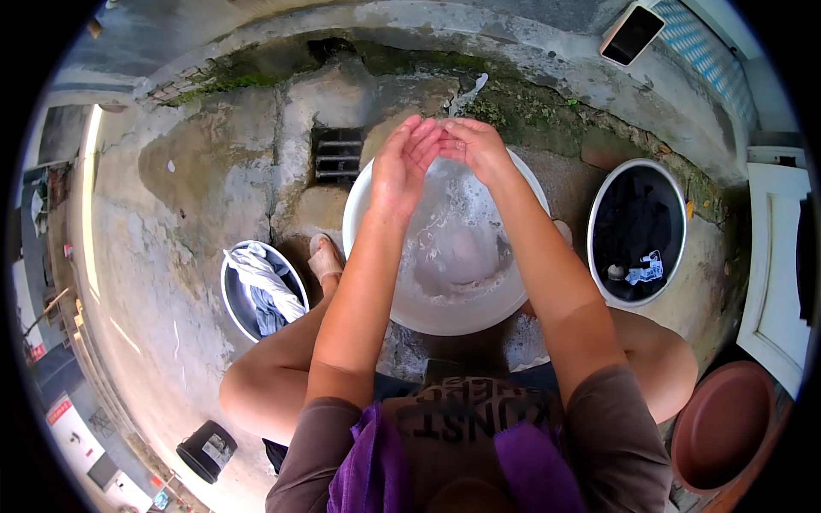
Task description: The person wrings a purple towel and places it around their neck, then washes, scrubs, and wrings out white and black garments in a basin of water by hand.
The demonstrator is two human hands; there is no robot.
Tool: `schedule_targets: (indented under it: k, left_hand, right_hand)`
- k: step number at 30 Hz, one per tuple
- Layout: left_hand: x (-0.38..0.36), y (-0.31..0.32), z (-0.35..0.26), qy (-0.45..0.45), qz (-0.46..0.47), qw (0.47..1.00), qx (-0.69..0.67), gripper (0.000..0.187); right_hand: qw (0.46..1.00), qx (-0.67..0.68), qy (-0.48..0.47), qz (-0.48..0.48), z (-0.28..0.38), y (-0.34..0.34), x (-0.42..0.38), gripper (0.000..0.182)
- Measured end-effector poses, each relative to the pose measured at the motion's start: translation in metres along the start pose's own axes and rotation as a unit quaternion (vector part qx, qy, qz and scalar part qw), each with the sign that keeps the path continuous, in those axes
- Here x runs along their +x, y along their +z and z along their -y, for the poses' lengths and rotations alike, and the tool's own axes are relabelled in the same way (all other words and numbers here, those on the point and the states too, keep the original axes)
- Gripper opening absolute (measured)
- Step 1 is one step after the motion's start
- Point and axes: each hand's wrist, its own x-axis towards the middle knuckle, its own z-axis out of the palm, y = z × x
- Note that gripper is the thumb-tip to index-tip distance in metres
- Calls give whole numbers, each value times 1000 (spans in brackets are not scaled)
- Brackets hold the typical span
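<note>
My left hand (405, 164) and my right hand (475, 147) are held out over the far rim of a large white basin (466, 323). Both palms are turned up, bare and wet-looking, with the fingers stretched out and the fingertips meeting in the middle. Neither hand holds anything. Below them the basin contains cloudy, sudsy water, and a pale rounded shape (462, 252) shows in it near the centre.
White and grey-blue clothes (256, 274) fill a small basin on the left. Dark clothes (637, 214) lie in a metal basin on the right. A drain grate (338, 156), a black bucket (206, 451), a brown tub (725, 426) and a white door (774, 265) surround me.
</note>
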Motion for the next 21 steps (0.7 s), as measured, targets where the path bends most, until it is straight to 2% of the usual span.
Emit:
schedule_targets:
  k: [2,3,4,6,7,9,10,12,13,15,16,17,18,19,21]
  left_hand:
    - [-13,-29,13,-2,-79,992,98,31]
    - [-19,-49,24,-10,-100,987,122,29]
    - [-27,-68,36,-27,-128,979,154,29]
    - [-46,-98,60,-64,-179,958,213,28]
    - [-56,-110,72,-84,-202,946,240,28]
    - [-69,-134,99,-87,-219,931,278,29]
    - [-76,-143,113,-92,-236,915,315,30]
    - [-89,-153,138,-95,-235,913,318,35]
    - [-92,-153,144,-97,-235,912,322,40]
    - [-100,-156,150,-119,-215,915,319,44]
    - [-104,-156,151,-143,-195,917,317,49]
    - [-106,-155,147,-140,-194,917,318,49]
    - [-107,-153,143,-176,-183,918,304,50]
    - [-110,-154,141,-212,-172,917,289,52]
    - [-113,-156,142,-203,-169,922,283,53]
  right_hand:
    - [984,-175,10,-29,1,-1,-14,18]
    - [972,-232,12,-29,-10,-14,-16,21]
    - [972,-233,14,-29,-20,-27,-20,21]
    - [870,-490,58,0,-39,-50,-31,26]
    - [870,-490,57,0,-48,-59,-39,26]
    - [789,-611,71,15,-71,-75,-63,35]
    - [788,-611,71,14,-89,-84,-77,35]
    - [781,-616,-79,-62,-125,-100,-98,42]
    - [781,-617,-81,-62,-133,-102,-103,42]
    - [828,-540,24,-146,-148,-106,-113,51]
    - [828,-540,23,-146,-144,-99,-123,51]
    - [886,-435,67,-146,-132,-86,-131,51]
    - [929,-323,109,-143,-120,-74,-138,52]
    - [930,-322,108,-142,-113,-66,-142,52]
    - [947,-299,120,-5,-101,-54,-145,51]
